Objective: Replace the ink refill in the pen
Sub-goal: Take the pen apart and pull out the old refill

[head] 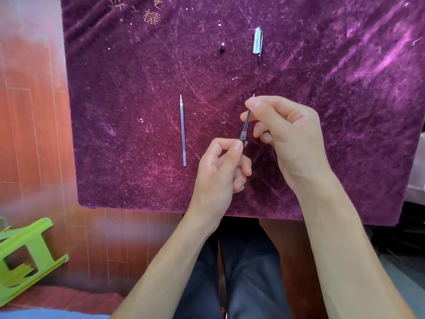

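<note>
My left hand (220, 171) pinches the dark pen barrel (242, 137) at its threaded end; most of the barrel is hidden in my fingers. A thin dark refill (247, 120) sticks out of that barrel, and my right hand (285, 132) grips it near its tip, which pokes out above my fingers. A second, pale refill (183, 132) lies alone on the cloth to the left, tip pointing away from me. Farther back lie the pen cap (258, 41) with its clip and a small dark tip piece (222, 45).
A purple velvet cloth (345, 88) covers the table, dotted with small white specks. A green plastic stool (25, 256) lies tipped on the wooden floor at lower left. My dark-trousered legs show under the table's near edge.
</note>
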